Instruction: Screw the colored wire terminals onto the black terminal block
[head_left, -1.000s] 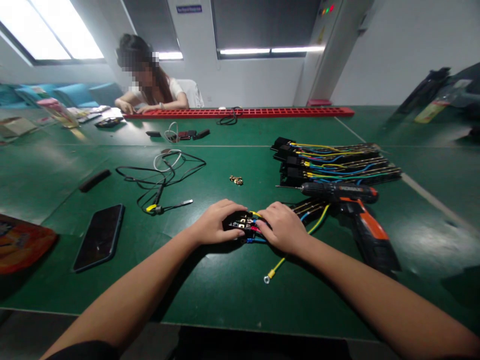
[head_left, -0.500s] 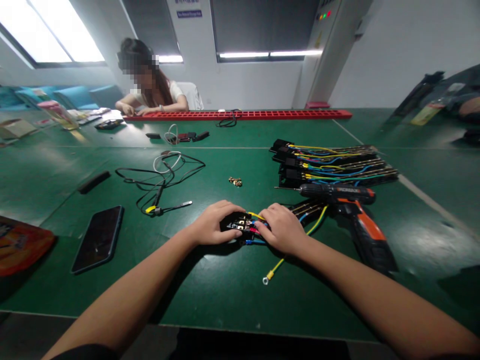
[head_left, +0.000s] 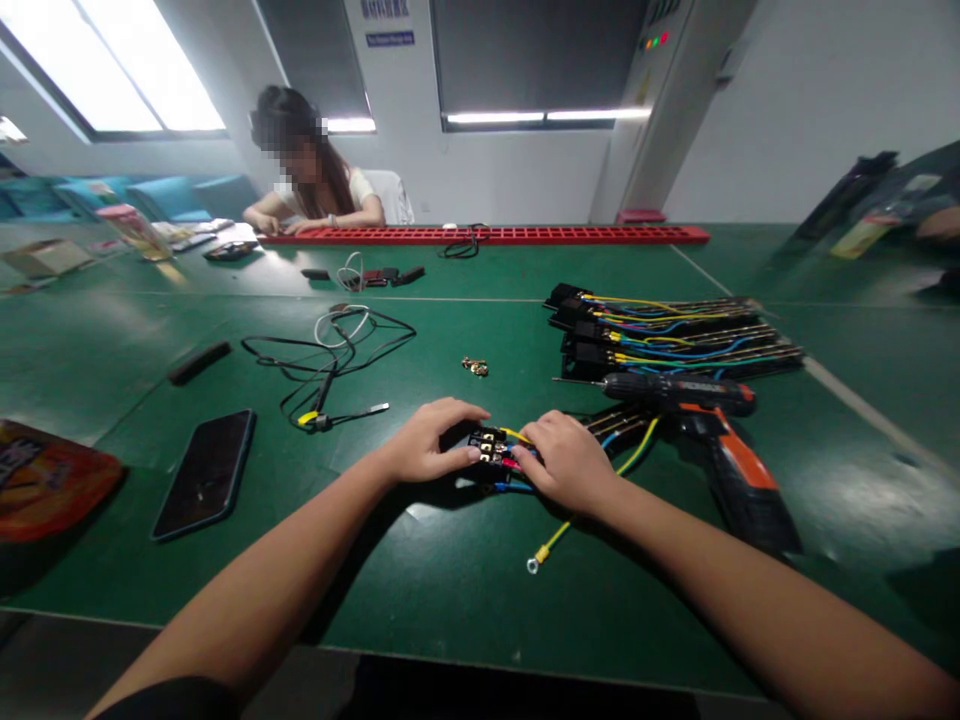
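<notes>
A black terminal block (head_left: 489, 450) with brass contacts lies on the green table between my two hands. My left hand (head_left: 435, 440) grips its left end, thumb in front and fingers behind. At its right side my right hand (head_left: 562, 455) closes over the coloured wires, the thumb and fingertips at the contacts. A blue wire (head_left: 516, 487) comes out below the right hand. A yellow-green wire (head_left: 559, 535) with a ring lug hangs free toward me. Behind the right hand a black strip (head_left: 619, 420) carries more wires. Small brass screws (head_left: 475, 367) lie beyond the block.
A cordless drill (head_left: 712, 430) lies at my right, with several wired black assemblies (head_left: 667, 335) behind it. At left are a phone (head_left: 206, 475), an orange packet (head_left: 52, 480) and tangled cables (head_left: 330, 350). Across the table, a person sits behind a red slotted rail (head_left: 487, 236).
The view has shifted slightly. My left thumb has drawn back a little to the left on the terminal block, baring more contacts. My right hand stays at the wires.
</notes>
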